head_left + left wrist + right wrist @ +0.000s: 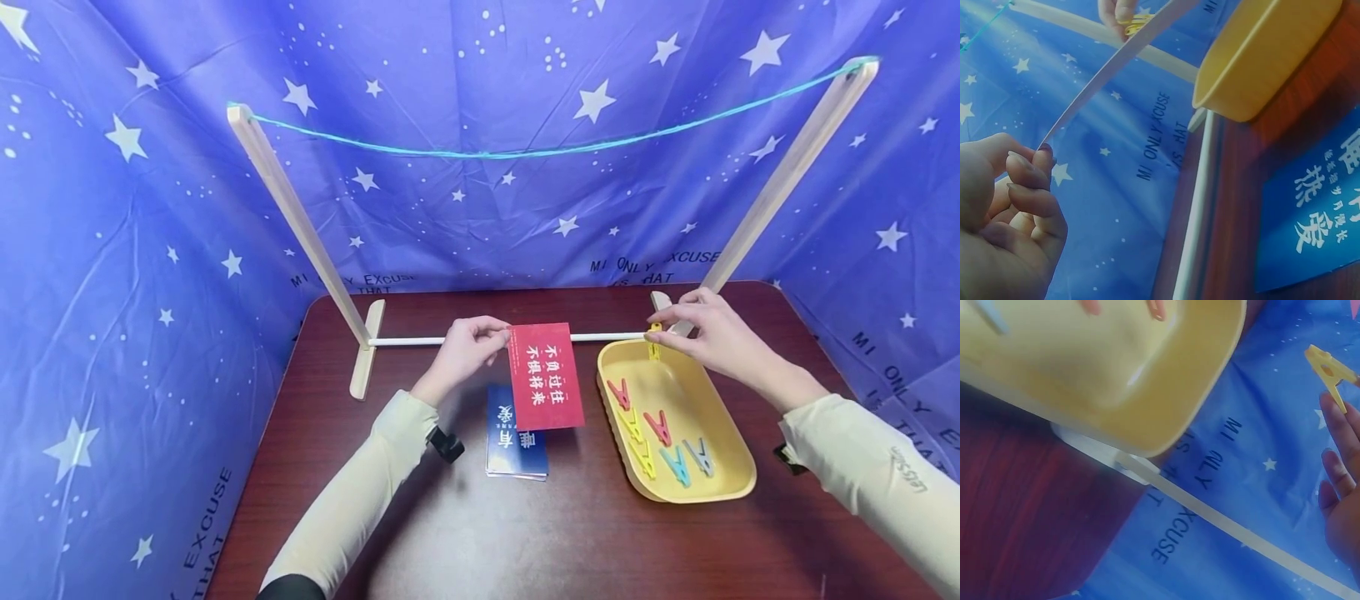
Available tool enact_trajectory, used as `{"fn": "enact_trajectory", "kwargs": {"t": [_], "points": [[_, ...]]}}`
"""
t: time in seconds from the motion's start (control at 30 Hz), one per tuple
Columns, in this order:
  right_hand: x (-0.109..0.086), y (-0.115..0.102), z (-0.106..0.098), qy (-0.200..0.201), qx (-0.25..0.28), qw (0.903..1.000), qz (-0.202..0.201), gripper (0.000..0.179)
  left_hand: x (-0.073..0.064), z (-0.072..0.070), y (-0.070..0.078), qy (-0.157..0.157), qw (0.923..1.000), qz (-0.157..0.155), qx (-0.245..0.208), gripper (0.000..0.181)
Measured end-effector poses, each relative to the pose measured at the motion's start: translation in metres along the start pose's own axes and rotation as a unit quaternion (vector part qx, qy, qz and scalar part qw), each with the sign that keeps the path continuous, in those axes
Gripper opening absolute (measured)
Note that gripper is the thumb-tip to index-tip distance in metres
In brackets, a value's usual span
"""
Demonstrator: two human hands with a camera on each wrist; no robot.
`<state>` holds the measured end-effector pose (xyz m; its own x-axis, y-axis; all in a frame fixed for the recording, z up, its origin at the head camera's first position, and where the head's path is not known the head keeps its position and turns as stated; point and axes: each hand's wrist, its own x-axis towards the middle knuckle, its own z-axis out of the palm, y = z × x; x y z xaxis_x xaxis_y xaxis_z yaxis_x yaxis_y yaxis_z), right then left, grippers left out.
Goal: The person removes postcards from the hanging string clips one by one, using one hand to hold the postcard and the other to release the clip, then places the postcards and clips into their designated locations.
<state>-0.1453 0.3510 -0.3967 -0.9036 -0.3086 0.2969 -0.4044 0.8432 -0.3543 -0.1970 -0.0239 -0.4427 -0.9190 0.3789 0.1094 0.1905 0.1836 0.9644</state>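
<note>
A red card (547, 377) with white characters hangs from my left hand (471, 350), which pinches its upper left corner between thumb and fingers. In the left wrist view the card (1107, 69) appears nearly edge-on. My right hand (708, 333) pinches a yellow clothespin (655, 342) above the far end of a yellow tray (738, 479). The right wrist view shows that clothespin (1329, 369) at the fingertips. Inside the tray lie several clothespins: red (657, 427), blue (677, 465), grey (699, 457) and yellow (643, 457). Below the red card, partly covered by it, lies a stack of blue cards (517, 458).
A teal string (487, 155) sags between two wooden posts, the left post (300, 225) and the right post (787, 179). A white rod (405, 341) joins their feet low on the dark red table (450, 533). Behind hangs a blue star-patterned cloth (465, 75).
</note>
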Motion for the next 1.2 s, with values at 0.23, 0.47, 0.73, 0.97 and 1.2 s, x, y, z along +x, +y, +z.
{"fn": "enact_trajectory", "kwargs": {"t": [0.23, 0.47, 0.73, 0.97, 1.2], "points": [[-0.009, 0.008, 0.012, -0.009, -0.009, 0.9999, -0.007, 0.022, -0.003, -0.002, -0.011, 0.0, 0.9998, -0.011, 0.016, 0.02], [-0.015, 0.011, 0.02, -0.019, 0.003, 0.9997, 0.015, 0.02, -0.007, -0.005, -0.023, -0.001, 0.9996, -0.02, 0.018, 0.02], [-0.021, 0.012, 0.026, -0.047, 0.013, 0.9979, 0.043, 0.025, -0.012, -0.005, -0.039, -0.015, 0.9988, -0.038, 0.028, 0.02], [-0.024, 0.015, 0.032, -0.068, 0.022, 0.996, 0.054, 0.027, -0.014, -0.005, -0.051, -0.023, 0.9982, -0.052, 0.019, 0.02], [-0.027, 0.02, 0.042, -0.071, 0.019, 0.9964, 0.042, 0.025, -0.016, -0.006, -0.063, -0.032, 0.9979, -0.046, 0.032, 0.019]]}}
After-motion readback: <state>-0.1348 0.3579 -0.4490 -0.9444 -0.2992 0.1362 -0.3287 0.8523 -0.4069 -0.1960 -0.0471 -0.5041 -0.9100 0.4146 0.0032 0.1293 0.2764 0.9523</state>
